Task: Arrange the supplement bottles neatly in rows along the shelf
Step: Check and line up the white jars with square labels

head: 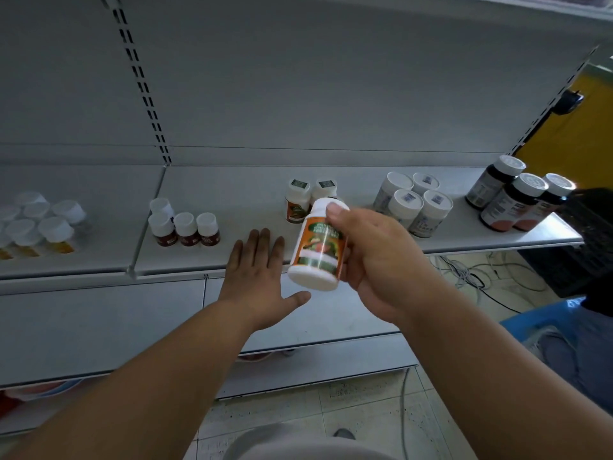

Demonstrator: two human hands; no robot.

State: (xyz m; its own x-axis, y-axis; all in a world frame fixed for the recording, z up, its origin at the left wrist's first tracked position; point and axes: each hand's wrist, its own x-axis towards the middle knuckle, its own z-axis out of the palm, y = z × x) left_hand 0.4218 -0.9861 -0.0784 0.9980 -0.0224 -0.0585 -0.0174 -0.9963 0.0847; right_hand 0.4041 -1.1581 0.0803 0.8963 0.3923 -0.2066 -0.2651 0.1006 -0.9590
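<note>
We have the orange-labelled bottle (pixel 317 245) up in our right hand (pixel 374 257), fingers and thumb curled round its middle, with the thumb reaching the white cap at the far end. It hangs tilted in the air, base toward us, just in front of the shelf (pixel 365 247) and above its front edge. Our left hand (pixel 257 277) lies flat with its fingers spread, holding nothing, just left of the grip at the shelf's edge.

Beyond the grip stand two matching bottles (pixel 310 199), upright, side by side. To its right sits a cluster of white tubs (pixel 414 202); to its left, a few small brown bottles (pixel 184 227).

The bottle looks like rigid plastic, and we judge it light enough for one hand. The glossy label may be slick, so a hold round the body seems surer than one on the cap. Its flat base should stand steadily once it is set upright beside its two fellows.
</note>
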